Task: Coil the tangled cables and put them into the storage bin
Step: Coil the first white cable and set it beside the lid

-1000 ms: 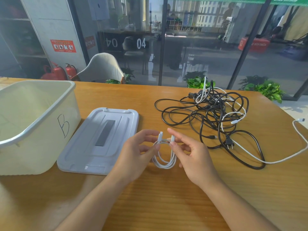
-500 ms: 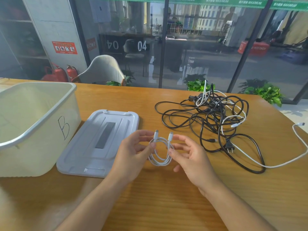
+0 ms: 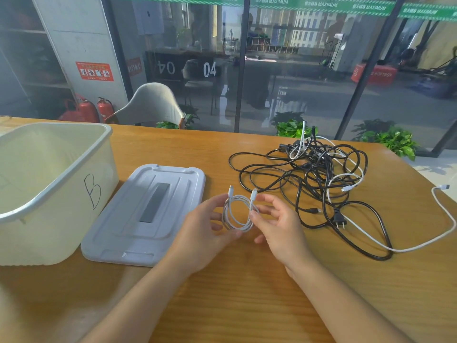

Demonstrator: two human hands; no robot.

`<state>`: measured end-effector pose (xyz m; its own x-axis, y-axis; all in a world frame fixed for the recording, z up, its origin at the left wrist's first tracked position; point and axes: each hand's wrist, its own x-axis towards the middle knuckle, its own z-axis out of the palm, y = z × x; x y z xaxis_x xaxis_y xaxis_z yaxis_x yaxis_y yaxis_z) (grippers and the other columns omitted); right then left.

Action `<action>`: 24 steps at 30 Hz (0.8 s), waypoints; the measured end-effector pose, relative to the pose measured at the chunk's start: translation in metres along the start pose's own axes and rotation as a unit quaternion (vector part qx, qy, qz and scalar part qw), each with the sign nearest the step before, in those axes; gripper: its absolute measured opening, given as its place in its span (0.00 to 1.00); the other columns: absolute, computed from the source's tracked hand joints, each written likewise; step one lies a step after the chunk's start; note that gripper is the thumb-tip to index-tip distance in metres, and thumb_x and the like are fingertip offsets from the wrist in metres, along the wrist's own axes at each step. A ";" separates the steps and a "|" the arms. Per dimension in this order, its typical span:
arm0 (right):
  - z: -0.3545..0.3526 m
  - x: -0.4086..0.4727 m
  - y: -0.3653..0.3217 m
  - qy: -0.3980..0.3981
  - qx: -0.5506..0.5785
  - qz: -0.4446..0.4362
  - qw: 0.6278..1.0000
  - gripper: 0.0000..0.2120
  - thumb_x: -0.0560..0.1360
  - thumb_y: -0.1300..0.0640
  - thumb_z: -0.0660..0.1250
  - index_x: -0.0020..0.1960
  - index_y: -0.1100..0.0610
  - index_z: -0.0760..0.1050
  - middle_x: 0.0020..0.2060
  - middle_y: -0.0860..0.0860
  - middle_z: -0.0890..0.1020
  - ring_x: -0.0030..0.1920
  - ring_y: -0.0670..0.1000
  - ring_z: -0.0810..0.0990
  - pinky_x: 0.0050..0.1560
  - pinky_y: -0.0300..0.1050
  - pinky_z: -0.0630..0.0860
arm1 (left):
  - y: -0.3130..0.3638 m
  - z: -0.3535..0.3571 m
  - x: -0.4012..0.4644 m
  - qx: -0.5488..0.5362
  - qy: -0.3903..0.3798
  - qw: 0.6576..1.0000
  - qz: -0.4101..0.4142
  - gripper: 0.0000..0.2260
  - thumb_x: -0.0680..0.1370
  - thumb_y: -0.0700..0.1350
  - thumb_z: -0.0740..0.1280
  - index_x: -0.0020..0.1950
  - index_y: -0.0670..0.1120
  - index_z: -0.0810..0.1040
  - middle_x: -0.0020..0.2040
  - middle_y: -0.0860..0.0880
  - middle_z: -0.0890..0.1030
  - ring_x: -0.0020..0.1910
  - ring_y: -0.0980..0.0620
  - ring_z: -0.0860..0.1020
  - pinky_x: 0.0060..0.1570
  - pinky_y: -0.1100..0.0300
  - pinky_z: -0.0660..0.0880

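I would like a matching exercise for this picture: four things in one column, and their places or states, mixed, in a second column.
Things:
1. small white cable
2. storage bin
3. bin lid
4. black cables

Places or states:
a. open, marked B, far left
b. tangled pile on the table's right side
c. coiled, held between both hands
d. flat on the table beside the bin

Pairs: 1-c, 2-a, 3-d, 4-b

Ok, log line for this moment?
both hands holding coiled white cable | storage bin open, left | black tangle untouched
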<state>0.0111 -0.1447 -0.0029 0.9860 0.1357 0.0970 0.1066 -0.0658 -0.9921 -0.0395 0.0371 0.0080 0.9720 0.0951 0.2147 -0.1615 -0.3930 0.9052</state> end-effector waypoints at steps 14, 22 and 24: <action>0.044 0.073 0.008 -0.030 -0.038 -0.019 0.999 0.23 0.80 0.60 0.72 0.74 0.51 0.74 0.60 0.48 0.83 0.51 0.45 0.86 0.41 0.44 0.84 | -0.018 -0.018 0.077 0.134 0.054 0.989 -0.009 0.32 0.73 0.42 0.79 0.75 0.49 0.73 0.62 0.53 0.82 0.50 0.53 0.82 0.54 0.50 0.81; 0.034 0.067 0.007 -0.013 -0.006 -0.027 1.000 0.16 0.77 0.65 0.73 0.62 0.51 0.79 0.49 0.49 0.86 0.49 0.51 0.86 0.45 0.46 0.85 | -0.023 -0.013 0.075 -0.071 0.094 0.993 -0.024 0.09 0.81 0.44 0.72 0.60 0.55 0.80 0.54 0.52 0.85 0.48 0.53 0.85 0.52 0.49 0.82; 0.033 0.058 0.002 -0.024 0.019 -0.021 0.999 0.17 0.77 0.67 0.72 0.60 0.50 0.80 0.49 0.50 0.87 0.48 0.50 0.86 0.42 0.43 0.83 | -0.020 -0.012 0.070 -0.106 0.098 0.989 -0.030 0.09 0.81 0.43 0.72 0.60 0.53 0.82 0.51 0.50 0.86 0.47 0.51 0.84 0.50 0.48 0.81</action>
<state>0.0646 -0.1048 -0.0022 0.9734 0.1848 0.1354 0.1418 -0.0219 -0.9897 0.0298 0.0631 0.0092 0.9323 0.2964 0.2074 -0.1579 -0.1822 0.9705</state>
